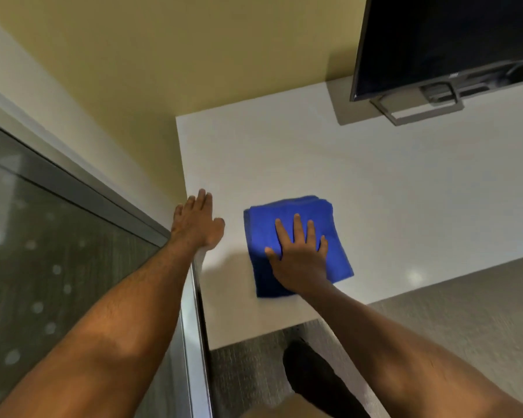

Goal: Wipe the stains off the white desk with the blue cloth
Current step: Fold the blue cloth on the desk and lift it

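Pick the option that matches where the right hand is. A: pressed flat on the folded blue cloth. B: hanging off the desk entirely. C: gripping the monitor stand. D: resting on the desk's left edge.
A: the right hand lies palm-down, fingers spread, on the blue cloth, which sits on the white desk; it is the left hand that rests at the desk's left edge.

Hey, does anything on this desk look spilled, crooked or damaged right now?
Nothing stands out. The blue cloth lies folded flat on the white desk under the right hand, the left hand rests at the desk's edge, and the screen stands upright at the back. No stain is visible.
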Demonstrator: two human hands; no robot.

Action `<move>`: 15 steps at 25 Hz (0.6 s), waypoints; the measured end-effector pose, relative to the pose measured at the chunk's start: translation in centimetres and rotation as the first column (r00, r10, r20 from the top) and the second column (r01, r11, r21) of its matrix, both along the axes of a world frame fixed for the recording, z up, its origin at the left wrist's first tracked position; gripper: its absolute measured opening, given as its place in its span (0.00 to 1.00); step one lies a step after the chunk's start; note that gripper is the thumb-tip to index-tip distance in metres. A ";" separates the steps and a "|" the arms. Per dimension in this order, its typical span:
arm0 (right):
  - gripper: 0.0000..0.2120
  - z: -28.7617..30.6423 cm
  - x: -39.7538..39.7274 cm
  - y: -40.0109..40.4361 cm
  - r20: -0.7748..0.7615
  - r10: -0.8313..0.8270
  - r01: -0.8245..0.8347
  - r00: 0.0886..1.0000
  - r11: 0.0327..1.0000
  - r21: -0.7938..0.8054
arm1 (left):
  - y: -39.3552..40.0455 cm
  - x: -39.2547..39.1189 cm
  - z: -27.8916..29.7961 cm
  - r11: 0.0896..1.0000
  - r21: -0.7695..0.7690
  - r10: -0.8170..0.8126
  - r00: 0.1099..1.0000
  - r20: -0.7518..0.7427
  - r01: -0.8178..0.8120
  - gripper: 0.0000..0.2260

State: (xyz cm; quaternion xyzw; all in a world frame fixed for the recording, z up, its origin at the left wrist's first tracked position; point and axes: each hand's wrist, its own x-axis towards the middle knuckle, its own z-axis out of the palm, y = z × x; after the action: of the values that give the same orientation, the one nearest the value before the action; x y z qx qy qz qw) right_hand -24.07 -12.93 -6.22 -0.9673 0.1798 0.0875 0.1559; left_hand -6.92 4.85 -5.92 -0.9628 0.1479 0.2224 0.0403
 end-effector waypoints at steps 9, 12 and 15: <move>0.16 3.5 1.7 -9.2 0.242 -0.270 0.230 0.932 0.956 0.181 | -7.2 -8.8 3.2 0.780 -0.499 0.492 0.863 0.117 -0.377 0.16; 0.21 3.2 3.0 -10.6 0.052 -0.309 0.287 0.950 0.925 0.250 | -7.6 -8.9 3.1 0.714 -0.446 0.577 0.815 -0.062 -0.539 0.17; 0.24 2.7 4.1 -11.5 -0.055 -0.163 0.171 0.985 0.946 0.275 | -7.6 -8.0 3.0 0.649 -0.427 0.585 0.772 -0.249 -0.629 0.23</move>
State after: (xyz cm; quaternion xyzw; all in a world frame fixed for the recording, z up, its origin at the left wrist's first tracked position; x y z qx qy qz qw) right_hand -19.95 -24.38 -3.49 -0.9156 0.2493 0.1136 0.2943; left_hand -14.94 -2.74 -2.94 -0.9230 -0.1303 0.2209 -0.2868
